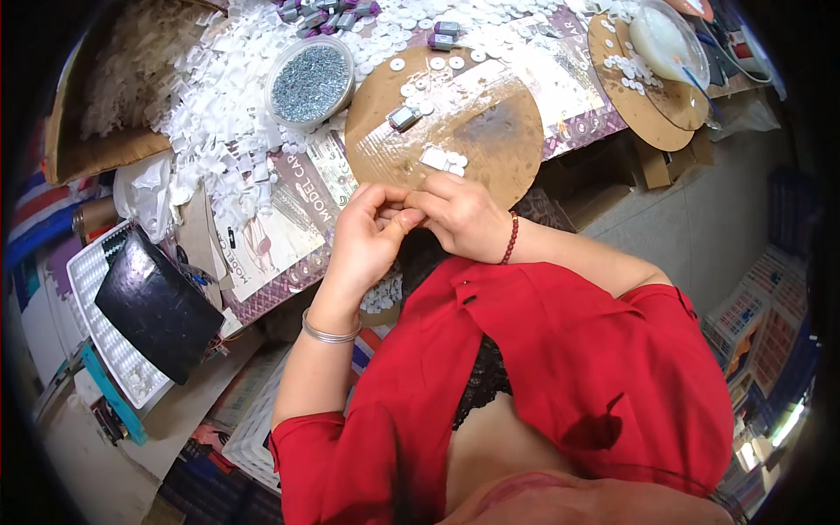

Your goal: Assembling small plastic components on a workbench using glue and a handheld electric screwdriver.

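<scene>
My left hand (374, 234) and my right hand (459, 214) meet at the near edge of a round brown board (514, 162). The fingertips of both are pinched together, and whatever lies between them is hidden by the fingers. Just beyond my hands on the board, a small white rectangular piece (434, 157) lies beside several white discs (456, 163). Farther up the board is a small block with a silver and dark body (403, 118), with more white discs (416, 94) around it. To the board's left stands a clear round tub (312, 80) full of tiny metallic pieces.
Loose white plastic pieces (219, 131) cover the table's left, spilling from a cardboard box (105, 162). Purple-and-grey blocks (444, 35) lie at the back. On the right, a clear bowl (667, 52) sits on another brown board (674, 136). A black curved object (157, 302) rests at lower left.
</scene>
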The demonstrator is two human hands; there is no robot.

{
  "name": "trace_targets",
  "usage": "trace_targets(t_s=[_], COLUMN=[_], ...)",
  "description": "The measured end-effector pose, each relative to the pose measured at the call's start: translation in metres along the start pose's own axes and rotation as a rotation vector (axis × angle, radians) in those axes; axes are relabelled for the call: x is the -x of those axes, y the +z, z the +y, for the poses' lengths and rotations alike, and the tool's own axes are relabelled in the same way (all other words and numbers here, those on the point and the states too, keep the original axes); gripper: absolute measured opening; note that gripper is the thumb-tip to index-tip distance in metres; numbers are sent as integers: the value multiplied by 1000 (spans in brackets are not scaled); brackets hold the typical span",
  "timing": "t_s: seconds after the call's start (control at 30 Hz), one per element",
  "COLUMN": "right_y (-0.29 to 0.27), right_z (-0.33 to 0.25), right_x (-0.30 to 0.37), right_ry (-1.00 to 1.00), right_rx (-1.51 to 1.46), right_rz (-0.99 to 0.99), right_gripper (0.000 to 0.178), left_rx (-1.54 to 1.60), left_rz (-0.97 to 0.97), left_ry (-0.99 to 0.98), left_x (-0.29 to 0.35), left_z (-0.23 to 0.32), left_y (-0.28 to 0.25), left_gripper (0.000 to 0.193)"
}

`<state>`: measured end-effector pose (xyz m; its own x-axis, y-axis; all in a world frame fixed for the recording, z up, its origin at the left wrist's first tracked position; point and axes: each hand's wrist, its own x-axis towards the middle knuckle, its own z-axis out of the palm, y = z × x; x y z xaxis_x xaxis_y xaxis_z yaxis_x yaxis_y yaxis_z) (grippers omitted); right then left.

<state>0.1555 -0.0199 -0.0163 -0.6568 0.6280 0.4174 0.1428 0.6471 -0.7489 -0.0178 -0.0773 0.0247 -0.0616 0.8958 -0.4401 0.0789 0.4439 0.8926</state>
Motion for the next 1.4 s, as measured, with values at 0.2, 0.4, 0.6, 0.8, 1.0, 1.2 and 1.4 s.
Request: trace_targets(t_s=[0.2,0.4,0.6,0.8,1.0,1.2,1.4], right_y=[3,-18,-88,-86,-112,-103,-94], right_z=[2,-4,4,13,10,26,47], right_x=[3,-3,-38,-56,-56,-30,-27], right_ry=[9,-37,217,254,603,190,54], right_rx=[16,-209,66,104,-36,265,259], right_rz=[32,8,16,-273,-206,-81,-176], right_gripper=[28,24,27,28,22,26,30], left_rx=[-107,-309,-768,-599,-467,-586,-725], left_rz=[22,-4,270,369,396,231,237], left_ry=[25,229,908,754,779,896,853], left_x=[-1,0,-36,-35,-29,-65,-47], left_z=[7,16,12,-16,-8,13,13], left_y=[5,-9,18,37,47,52,44], left_gripper=[16,28,47,56,61,28,17])
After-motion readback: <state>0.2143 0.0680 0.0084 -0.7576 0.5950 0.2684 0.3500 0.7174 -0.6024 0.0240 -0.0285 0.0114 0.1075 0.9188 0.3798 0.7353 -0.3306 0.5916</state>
